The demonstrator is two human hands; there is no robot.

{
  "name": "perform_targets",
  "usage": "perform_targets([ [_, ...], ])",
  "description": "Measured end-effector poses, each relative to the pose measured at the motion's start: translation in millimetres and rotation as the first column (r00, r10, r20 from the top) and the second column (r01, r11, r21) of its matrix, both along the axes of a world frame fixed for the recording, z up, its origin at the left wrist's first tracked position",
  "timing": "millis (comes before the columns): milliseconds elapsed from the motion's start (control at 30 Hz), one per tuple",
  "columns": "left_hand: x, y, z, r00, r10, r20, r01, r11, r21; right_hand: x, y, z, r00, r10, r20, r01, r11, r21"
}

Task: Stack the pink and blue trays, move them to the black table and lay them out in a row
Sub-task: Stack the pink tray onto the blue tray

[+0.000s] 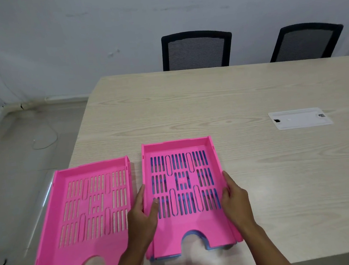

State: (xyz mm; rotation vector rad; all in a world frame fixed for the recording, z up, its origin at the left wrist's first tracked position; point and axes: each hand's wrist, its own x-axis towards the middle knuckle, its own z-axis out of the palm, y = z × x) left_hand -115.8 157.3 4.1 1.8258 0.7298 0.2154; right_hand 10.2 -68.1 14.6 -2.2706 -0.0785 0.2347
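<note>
A pink slotted tray (183, 232) sits nested on a blue tray (193, 233), whose blue shows through the slots and along the near edge. My left hand (143, 214) grips this stack's left wall, thumb inside the tray. My right hand (235, 198) holds its right wall. A second pink tray (72, 230) lies alone to the left, overhanging the table's left edge.
The light wooden table (255, 167) carries a white cable cover plate (300, 118) at the right. Two black mesh chairs (196, 50) (306, 42) stand behind the far edge. Grey floor with a thin cable (44, 140) lies to the left.
</note>
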Motion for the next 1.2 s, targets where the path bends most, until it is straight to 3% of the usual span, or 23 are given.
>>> perform_targets([
  [167,-0.2,-0.7,-2.4,1.0,-0.016,0.012,0.015,1.0,0.018,2.0,-1.1,0.3,0.999,-0.008,-0.031,0.009,0.999,0.048],
  [367,-3.0,-6.2,2.1,0.999,-0.048,0.022,0.048,0.999,0.004,1.9,-15.5,-10.9,0.926,0.055,-0.373,0.009,0.986,0.168],
  [467,-0.7,-4.2,0.1,0.999,-0.05,0.014,0.051,0.999,-0.005,0.8,-18.0,-16.3,0.892,0.046,-0.451,0.083,0.961,0.262],
  [833,29.3,3.7,3.5,0.998,-0.059,0.032,0.06,0.998,-0.02,30.4,-4.4,-3.4,0.921,0.008,-0.39,0.074,0.978,0.194],
  [1200,26.7,11.9,3.0,0.997,-0.075,0.035,0.076,0.997,-0.016,20.9,11.0,26.0,0.996,-0.042,-0.072,0.049,0.995,0.091],
])
